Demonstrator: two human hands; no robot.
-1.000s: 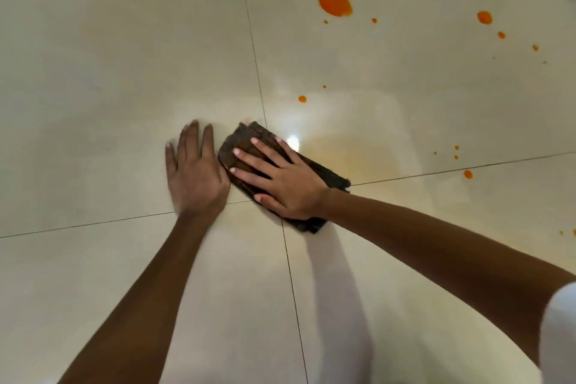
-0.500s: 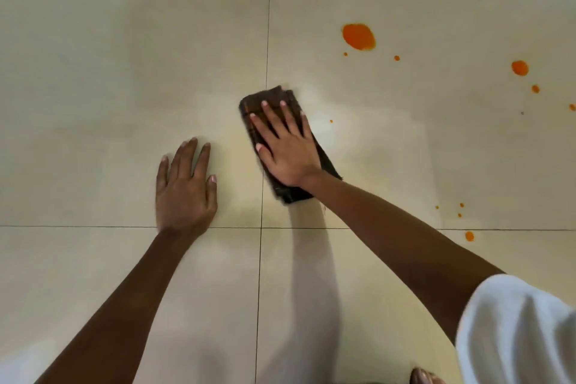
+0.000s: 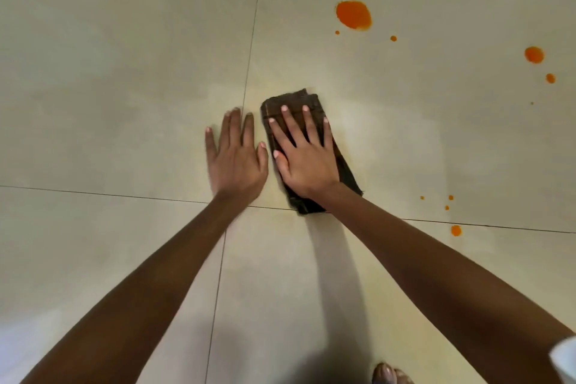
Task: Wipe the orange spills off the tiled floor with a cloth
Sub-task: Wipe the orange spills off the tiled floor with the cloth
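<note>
Head view: glossy cream tiled floor point(image 3: 124, 72), thin dark grout lines crossing near the hands. Right hand point(image 3: 304, 162) lies flat, fingers spread, pressing a folded dark brown cloth point(image 3: 346, 170) on the tile just beyond the horizontal grout line. Left hand point(image 3: 237, 159) rests flat and released on bare floor, just beside the cloth. A faint yellowish smear surrounds the cloth. Largest orange spill point(image 3: 353, 15) sits well beyond it; smaller orange drops point(image 3: 534, 54) scatter rightward. White sleeve point(image 3: 565, 362) at lower right; toes point(image 3: 389, 374) at bottom edge.
</note>
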